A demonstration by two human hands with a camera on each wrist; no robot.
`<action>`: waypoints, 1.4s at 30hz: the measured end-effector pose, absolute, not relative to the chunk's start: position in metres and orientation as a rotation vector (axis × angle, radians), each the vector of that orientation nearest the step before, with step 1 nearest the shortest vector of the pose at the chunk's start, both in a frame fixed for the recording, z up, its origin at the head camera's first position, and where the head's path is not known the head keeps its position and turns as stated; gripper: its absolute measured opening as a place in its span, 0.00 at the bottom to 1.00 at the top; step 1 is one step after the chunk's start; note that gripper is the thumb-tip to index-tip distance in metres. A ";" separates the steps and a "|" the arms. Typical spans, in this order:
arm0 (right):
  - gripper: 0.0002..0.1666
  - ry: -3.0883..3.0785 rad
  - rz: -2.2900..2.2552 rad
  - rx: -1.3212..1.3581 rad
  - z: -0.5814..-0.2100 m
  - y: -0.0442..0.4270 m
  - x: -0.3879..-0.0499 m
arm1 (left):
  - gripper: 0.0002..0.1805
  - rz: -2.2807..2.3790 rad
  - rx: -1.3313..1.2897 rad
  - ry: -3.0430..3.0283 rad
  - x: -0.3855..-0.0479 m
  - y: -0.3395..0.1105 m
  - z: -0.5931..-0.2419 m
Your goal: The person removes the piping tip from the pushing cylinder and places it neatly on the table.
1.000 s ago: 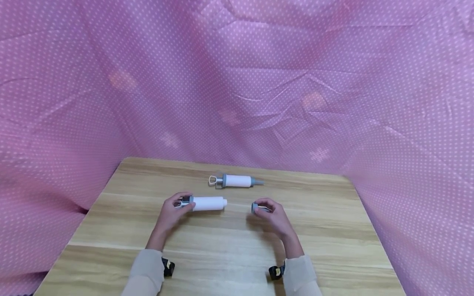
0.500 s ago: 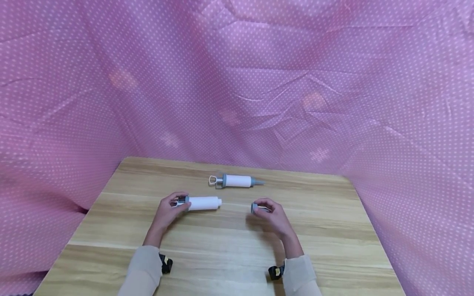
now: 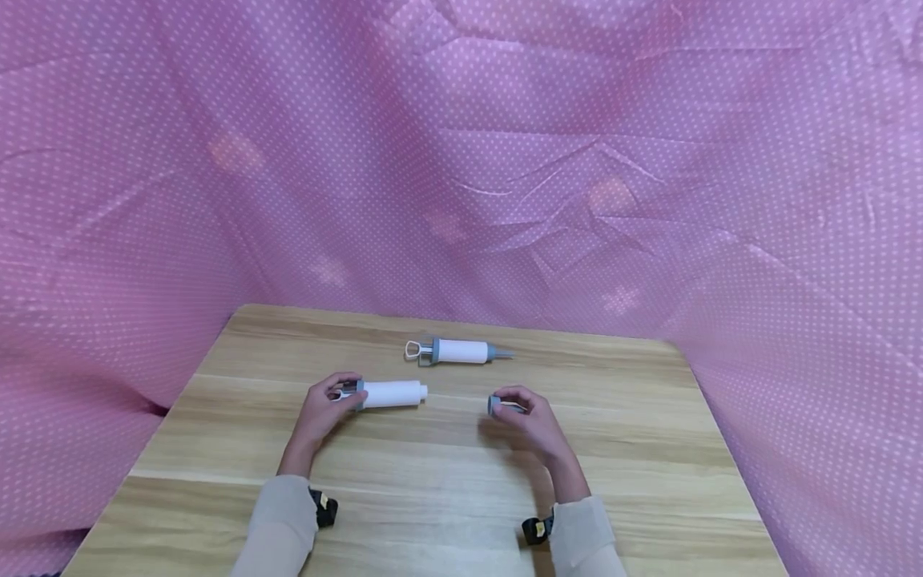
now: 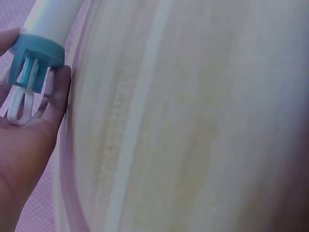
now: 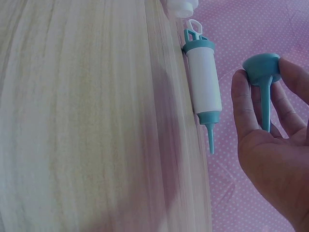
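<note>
My left hand (image 3: 317, 410) grips a white-barrelled syringe (image 3: 392, 393) by its blue-green collar. Its bare white outlet points right, and a white loop handle (image 4: 20, 106) sits inside my palm in the left wrist view. Across a gap to the right, my right hand (image 3: 535, 421) pinches a blue-green nozzle (image 5: 261, 67) by its wide round end. The nozzle's thin tube runs back toward the palm. Behind both hands, a second syringe (image 3: 463, 351) lies on the table with its nozzle attached, pointing right.
The wood-grain table (image 3: 447, 497) extends under both arms. A pink dotted cloth (image 3: 461, 200) hangs behind it and along both sides. A black wrist camera (image 3: 324, 508) is strapped to the left forearm, another black camera (image 3: 537, 530) to the right.
My left hand has shifted left with its syringe, widening the gap to the nozzle. My right hand stays almost still, and the second syringe lies where it was.
</note>
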State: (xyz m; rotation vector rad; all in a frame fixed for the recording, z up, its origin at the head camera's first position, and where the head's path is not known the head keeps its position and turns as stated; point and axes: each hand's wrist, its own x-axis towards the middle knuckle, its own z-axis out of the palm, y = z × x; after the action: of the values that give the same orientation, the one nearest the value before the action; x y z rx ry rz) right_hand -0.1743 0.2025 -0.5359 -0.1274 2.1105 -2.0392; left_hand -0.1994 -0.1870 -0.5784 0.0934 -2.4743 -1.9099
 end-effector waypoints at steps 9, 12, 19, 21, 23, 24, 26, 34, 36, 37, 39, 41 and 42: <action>0.20 2.105 -2.027 -0.126 -0.535 0.205 -0.174 | 0.25 -1.852 0.070 -2.511 -0.197 -0.190 -0.578; 0.20 2.108 -2.026 -0.125 -0.534 0.206 -0.173 | 0.26 -1.853 0.052 -2.509 -0.196 -0.190 -0.577; 0.18 2.105 -2.034 -0.144 -0.533 0.206 -0.173 | 0.25 -1.826 0.040 -2.527 -0.197 -0.191 -0.582; 0.17 2.113 -2.032 -0.152 -0.533 0.206 -0.173 | 0.25 -1.824 0.042 -2.525 -0.197 -0.191 -0.583; 0.17 2.120 -2.029 -0.160 -0.532 0.206 -0.173 | 0.25 -1.813 0.041 -2.532 -0.197 -0.191 -0.584; 0.17 2.121 -2.028 -0.160 -0.532 0.206 -0.173 | 0.25 -1.804 0.042 -2.538 -0.197 -0.190 -0.584; 0.17 2.117 -2.031 -0.149 -0.532 0.206 -0.174 | 0.25 -1.786 0.038 -2.546 -0.197 -0.190 -0.583; 0.17 2.112 -2.022 -0.115 -0.528 0.205 -0.175 | 0.26 -1.754 0.026 -2.566 -0.198 -0.191 -0.580; 0.18 2.118 -2.016 -0.121 -0.526 0.204 -0.175 | 0.25 -1.743 0.014 -2.565 -0.198 -0.191 -0.579; 0.18 2.120 -2.014 -0.124 -0.526 0.204 -0.175 | 0.25 -1.739 0.010 -2.564 -0.198 -0.191 -0.579; 0.18 2.124 -2.013 -0.131 -0.524 0.204 -0.174 | 0.25 -1.722 -0.008 -2.568 -0.199 -0.191 -0.579; 0.18 2.121 -2.017 -0.135 -0.524 0.204 -0.174 | 0.25 -1.705 -0.011 -2.577 -0.199 -0.191 -0.577; 0.18 2.124 -2.017 -0.136 -0.523 0.204 -0.174 | 0.26 -1.691 -0.016 -2.587 -0.198 -0.191 -0.576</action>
State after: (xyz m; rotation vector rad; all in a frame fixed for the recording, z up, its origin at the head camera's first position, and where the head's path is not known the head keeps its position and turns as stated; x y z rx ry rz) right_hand -0.1737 0.2042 -0.5234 -0.1357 2.1240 -2.0165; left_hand -0.1983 -0.1914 -0.5762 -0.0156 -2.5873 -1.6908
